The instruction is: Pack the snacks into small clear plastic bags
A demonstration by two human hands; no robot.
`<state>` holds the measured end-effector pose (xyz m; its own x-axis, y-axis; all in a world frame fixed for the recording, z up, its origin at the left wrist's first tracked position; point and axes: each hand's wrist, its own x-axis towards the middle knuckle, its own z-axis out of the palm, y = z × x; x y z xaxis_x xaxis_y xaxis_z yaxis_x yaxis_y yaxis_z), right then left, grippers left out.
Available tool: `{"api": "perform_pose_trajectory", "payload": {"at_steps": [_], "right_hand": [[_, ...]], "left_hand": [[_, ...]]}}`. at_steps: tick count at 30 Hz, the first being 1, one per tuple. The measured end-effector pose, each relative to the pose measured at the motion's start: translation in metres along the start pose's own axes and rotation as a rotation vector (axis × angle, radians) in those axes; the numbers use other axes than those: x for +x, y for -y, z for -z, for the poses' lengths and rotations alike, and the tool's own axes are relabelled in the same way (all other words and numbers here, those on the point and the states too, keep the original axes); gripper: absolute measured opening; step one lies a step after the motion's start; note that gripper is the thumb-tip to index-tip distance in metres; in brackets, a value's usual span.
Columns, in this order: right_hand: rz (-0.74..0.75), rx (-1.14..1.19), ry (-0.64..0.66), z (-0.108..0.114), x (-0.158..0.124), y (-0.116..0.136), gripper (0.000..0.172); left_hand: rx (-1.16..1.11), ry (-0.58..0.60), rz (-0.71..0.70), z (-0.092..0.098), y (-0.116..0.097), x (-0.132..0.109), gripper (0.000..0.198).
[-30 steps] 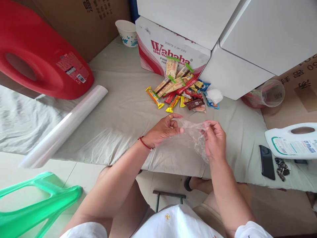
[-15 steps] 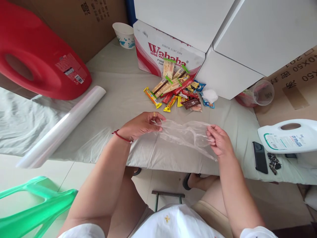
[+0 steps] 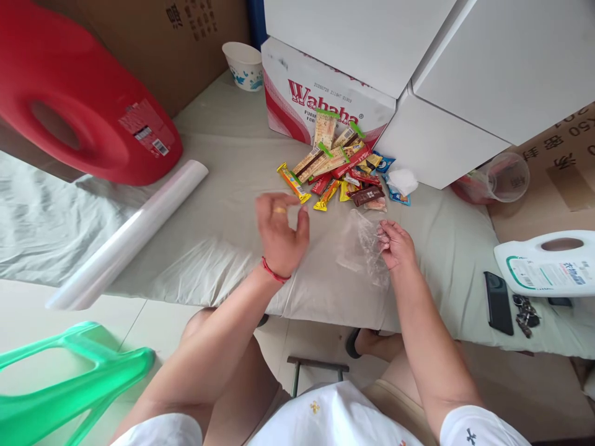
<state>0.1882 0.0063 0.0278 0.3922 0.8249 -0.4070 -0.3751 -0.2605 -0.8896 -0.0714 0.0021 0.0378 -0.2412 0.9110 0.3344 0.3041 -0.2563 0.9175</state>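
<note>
A clear plastic bag point(image 3: 360, 248) hangs crumpled from my right hand point(image 3: 397, 244), whose fingers pinch its edge. My left hand point(image 3: 282, 232), slightly blurred, is raised over the cloth with thumb and fingers apart and nothing in it. Just beyond it lies a yellow-and-orange wrapped snack bar point(image 3: 294, 184), at the near left of a heap of packaged snacks point(image 3: 341, 164). The heap mixes long cracker packs with green ends, red packets and small blue ones. A white crumpled wad point(image 3: 402, 181) rests on its right side.
Left on the cloth-covered surface point(image 3: 223, 223) are a plastic film roll point(image 3: 134, 232) and a large red jug point(image 3: 149, 136). A Wahaha carton point(image 3: 283, 93) and paper cup point(image 3: 244, 67) stand behind. Right are a white bottle point(image 3: 548, 266), phone point(image 3: 498, 303) and keys point(image 3: 526, 314). A green stool point(image 3: 93, 378) stands lower left.
My left hand has let go of the plastic bag and turned upward, fingers spreading. The bag, stretched between both hands before, now hangs bunched from my right hand alone.
</note>
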Motion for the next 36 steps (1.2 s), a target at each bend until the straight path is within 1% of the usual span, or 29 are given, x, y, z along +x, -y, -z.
{"api": "perform_pose_trajectory", "payload": {"at_steps": [1,4,5,6,8,10,11,12,14,16,18,21,23,25,28,30,33,36], "right_hand": [[0.014,0.014,-0.016,-0.002,0.000,-0.001,0.038],[0.047,0.049,-0.050,-0.004,0.000,-0.004,0.038],[0.054,0.063,-0.057,-0.004,0.000,-0.004,0.038],[0.058,0.079,-0.060,-0.004,0.000,-0.004,0.039],[0.063,0.109,-0.055,-0.004,-0.002,-0.004,0.040],[0.083,0.120,-0.052,-0.004,-0.005,-0.007,0.040],[0.102,0.118,-0.058,-0.005,-0.007,-0.009,0.041],[0.128,0.109,-0.072,-0.007,-0.009,-0.013,0.042],[0.199,0.071,-0.127,-0.011,-0.012,-0.023,0.042],[0.272,0.008,-0.188,-0.016,-0.015,-0.035,0.041],[0.332,-0.088,-0.207,-0.021,-0.018,-0.045,0.038],[0.394,-0.186,-0.169,-0.029,-0.020,-0.053,0.032],[0.372,-0.154,-0.147,-0.030,-0.020,-0.052,0.030],[0.290,-0.084,-0.132,-0.026,-0.019,-0.044,0.033],[0.169,-0.024,-0.089,-0.009,-0.017,-0.026,0.038],[0.111,-0.009,-0.057,0.008,-0.015,-0.013,0.040],[0.038,0.017,-0.053,0.033,-0.012,0.003,0.042],[-0.010,0.034,-0.075,0.056,-0.010,0.014,0.043]], "left_hand": [[-0.027,0.077,-0.046,-0.003,-0.002,-0.012,0.012],[-0.093,0.431,-0.176,-0.018,-0.006,-0.051,0.015],[-0.085,0.491,-0.183,-0.024,-0.006,-0.062,0.015],[-0.065,0.490,-0.170,-0.030,-0.007,-0.070,0.014],[-0.065,0.475,-0.051,-0.040,-0.009,-0.077,0.016],[-0.106,0.488,0.095,-0.047,-0.011,-0.076,0.024],[-0.134,0.506,0.146,-0.049,-0.012,-0.074,0.030],[-0.160,0.523,0.172,-0.050,-0.013,-0.072,0.035],[-0.206,0.547,0.170,-0.053,-0.015,-0.070,0.041],[-0.232,0.537,0.163,-0.058,-0.017,-0.073,0.046],[-0.237,0.492,0.205,-0.065,-0.017,-0.078,0.046],[-0.280,0.417,0.329,-0.074,-0.015,-0.079,0.033],[-0.368,0.375,0.430,-0.075,-0.013,-0.074,0.029],[-0.504,0.327,0.575,-0.071,-0.012,-0.065,0.028],[-0.746,0.277,0.835,-0.061,-0.011,-0.048,0.029],[-0.856,0.255,0.950,-0.054,-0.011,-0.038,0.033],[-0.917,0.225,1.027,-0.046,-0.011,-0.028,0.042],[-0.907,0.193,1.044,-0.040,-0.010,-0.022,0.048]]}}
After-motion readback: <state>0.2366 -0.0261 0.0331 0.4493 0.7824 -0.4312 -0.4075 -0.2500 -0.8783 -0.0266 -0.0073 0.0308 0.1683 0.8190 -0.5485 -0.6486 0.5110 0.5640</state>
